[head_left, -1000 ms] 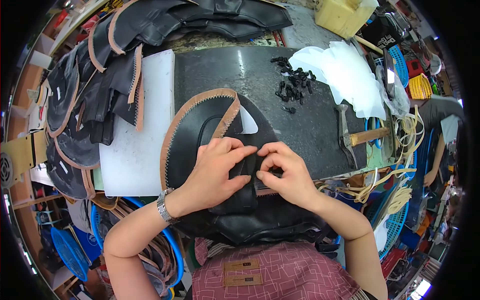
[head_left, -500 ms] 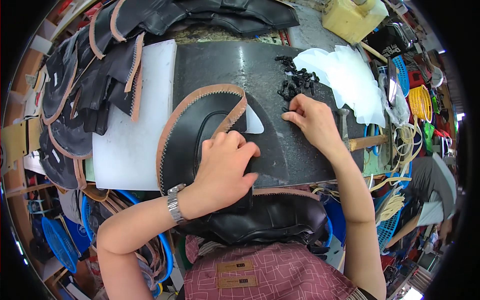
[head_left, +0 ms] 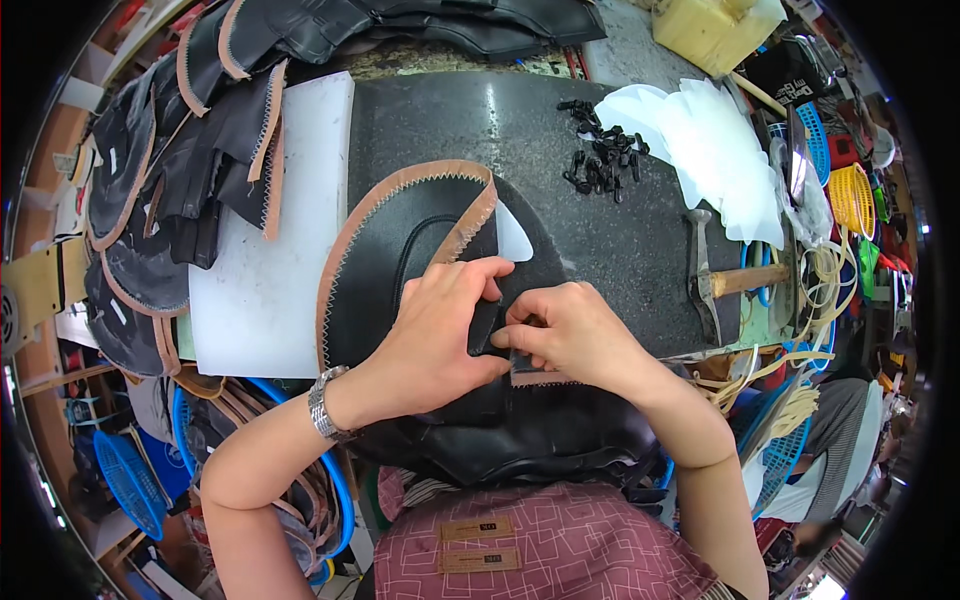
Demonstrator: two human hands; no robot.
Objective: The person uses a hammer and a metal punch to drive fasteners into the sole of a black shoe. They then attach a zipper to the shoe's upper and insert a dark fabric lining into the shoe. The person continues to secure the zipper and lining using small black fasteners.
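Note:
A black leather boot upper [head_left: 365,270] with a tan zigzag-stitched edge lies folded over on the dark work board. My left hand [head_left: 435,330] is laid over its near part, fingers curled and thumb pressed against the leather. Close beside the left thumb, my right hand [head_left: 565,330] pinches at the upper, its fingertips together; what they hold is hidden. A white rounded piece [head_left: 515,238] shows under the tan edge. More black leather [head_left: 560,420] with a tan edge hangs over the table's near side, toward my lap.
Several small black pieces [head_left: 607,155] are heaped beyond my right hand, beside a stack of white sheets [head_left: 715,160]. A hammer [head_left: 735,280] lies at the right. Stitched leather uppers [head_left: 200,170] overlap a white board [head_left: 270,290] on the left. A yellowish block [head_left: 715,30] stands far right.
My right hand has come from the heap of small black pieces, nearer and leftward, to the upper beside my left hand. The left hand has stayed on the leather, its fingers shifted slightly.

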